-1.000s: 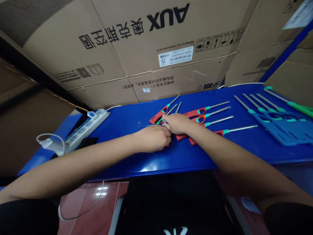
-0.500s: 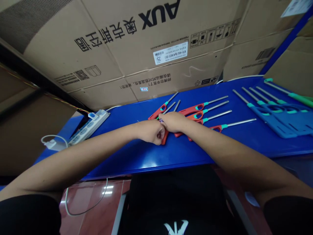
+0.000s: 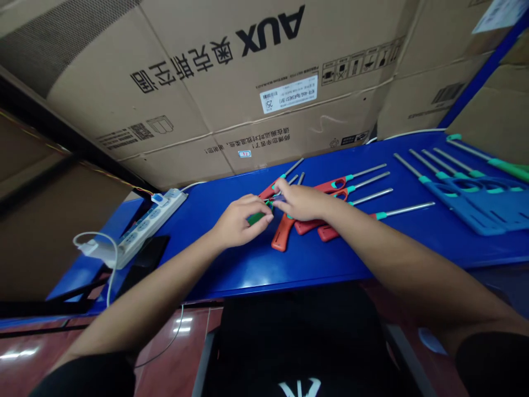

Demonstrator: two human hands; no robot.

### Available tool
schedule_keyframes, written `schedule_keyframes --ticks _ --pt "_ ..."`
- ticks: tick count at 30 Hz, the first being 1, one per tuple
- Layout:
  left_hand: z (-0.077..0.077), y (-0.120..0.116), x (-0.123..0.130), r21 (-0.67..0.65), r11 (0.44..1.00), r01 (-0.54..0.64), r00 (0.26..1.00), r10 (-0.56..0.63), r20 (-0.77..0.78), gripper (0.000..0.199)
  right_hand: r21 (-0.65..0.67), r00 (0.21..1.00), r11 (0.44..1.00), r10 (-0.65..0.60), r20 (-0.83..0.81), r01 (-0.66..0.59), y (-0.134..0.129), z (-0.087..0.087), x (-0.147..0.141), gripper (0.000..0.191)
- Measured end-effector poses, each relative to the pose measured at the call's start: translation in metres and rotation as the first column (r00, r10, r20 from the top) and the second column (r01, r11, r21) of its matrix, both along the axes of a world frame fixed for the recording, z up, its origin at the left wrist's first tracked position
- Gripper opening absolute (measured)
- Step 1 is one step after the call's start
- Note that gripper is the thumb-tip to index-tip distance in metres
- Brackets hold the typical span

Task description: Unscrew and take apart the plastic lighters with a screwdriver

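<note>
My left hand (image 3: 241,221) is closed round a green lighter handle (image 3: 256,218) above the blue table. Close beside it, my right hand (image 3: 295,199) has its thumb and fingers at the front of the green lighter; what they pinch is too small to make out. Beneath and around the right hand lie several red lighters with metal tubes, among them an orange-red one (image 3: 282,234) with its handle toward the front edge and a red one (image 3: 382,215) pointing right.
Blue lighters (image 3: 471,201) lie in a row at the right, with a green lighter (image 3: 510,167) behind them. A white power strip (image 3: 152,218) with cables is at the left. A cardboard box (image 3: 231,110) stands along the table's back edge.
My left hand has shifted slightly left and turned, and the green handle now shows in it. My right hand has loosened and moved a little right. The orange-red lighter's handle is uncovered.
</note>
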State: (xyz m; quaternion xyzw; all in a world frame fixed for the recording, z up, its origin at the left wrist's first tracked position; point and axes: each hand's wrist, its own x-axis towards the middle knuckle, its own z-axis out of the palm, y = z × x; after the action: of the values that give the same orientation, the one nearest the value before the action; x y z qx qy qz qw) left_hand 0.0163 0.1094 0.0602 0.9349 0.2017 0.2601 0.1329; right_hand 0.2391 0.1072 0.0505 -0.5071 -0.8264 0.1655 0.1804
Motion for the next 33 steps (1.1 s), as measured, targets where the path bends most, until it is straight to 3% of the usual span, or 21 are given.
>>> schedule_keyframes --ticks 2,3,5,8,10,13,16,19,21,26,29,33 --pt "-0.01 0.001 -0.002 -0.018 0.994 -0.108 0.982 0.109 0.152 0.015 0.072 0.994 0.996 -0.039 -0.106 0.046 -0.001 0.015 0.015 0.031" --pt "-0.013 0.002 -0.002 -0.04 0.995 -0.091 0.981 0.097 0.169 0.013 0.119 0.981 0.989 -0.067 -0.181 0.089 -0.001 0.022 0.022 0.029" --pt "-0.018 0.004 -0.002 -0.082 0.994 0.066 0.992 -0.056 0.111 0.018 0.194 0.895 0.965 -0.074 -0.441 0.176 -0.002 0.033 0.034 0.027" --pt "-0.022 0.003 -0.004 -0.164 0.939 0.301 0.953 -0.303 0.018 0.036 0.215 0.752 0.957 -0.006 -0.659 0.195 -0.008 0.038 0.047 0.028" --pt "-0.025 0.002 -0.006 -0.214 0.915 0.342 0.936 -0.351 -0.004 0.038 0.219 0.669 0.962 0.056 -0.741 0.161 -0.013 0.035 0.051 0.029" --pt "-0.031 -0.001 -0.007 -0.249 0.918 0.308 0.943 -0.329 -0.048 0.035 0.245 0.589 0.965 0.147 -0.794 0.09 -0.021 0.027 0.05 0.037" --pt "-0.035 -0.002 -0.005 -0.252 0.931 0.265 0.954 -0.291 -0.07 0.032 0.323 0.682 0.946 0.225 -0.696 0.018 -0.028 0.024 0.039 0.044" --pt "-0.039 0.001 -0.004 -0.265 0.932 0.248 0.961 -0.271 -0.053 0.034 0.413 0.871 0.91 0.226 -0.436 -0.03 -0.036 0.026 0.021 0.046" --pt "-0.042 0.002 -0.004 -0.283 0.928 0.244 0.965 -0.261 -0.024 0.034 0.416 0.945 0.907 0.192 -0.266 -0.068 -0.042 0.028 0.009 0.046" --pt "-0.043 0.003 -0.003 -0.336 0.912 0.236 0.969 -0.247 0.01 0.034 0.318 0.973 0.941 0.175 -0.151 -0.12 -0.049 0.026 -0.01 0.046" --pt "-0.042 0.002 -0.002 -0.347 0.91 0.225 0.97 -0.243 -0.007 0.03 0.352 0.963 0.924 0.216 -0.16 -0.149 -0.049 0.022 -0.011 0.046" --pt "-0.043 0.002 -0.002 -0.314 0.921 0.231 0.97 -0.241 0.007 0.032 0.35 0.978 0.934 0.136 -0.159 -0.073 -0.048 0.022 -0.009 0.044"
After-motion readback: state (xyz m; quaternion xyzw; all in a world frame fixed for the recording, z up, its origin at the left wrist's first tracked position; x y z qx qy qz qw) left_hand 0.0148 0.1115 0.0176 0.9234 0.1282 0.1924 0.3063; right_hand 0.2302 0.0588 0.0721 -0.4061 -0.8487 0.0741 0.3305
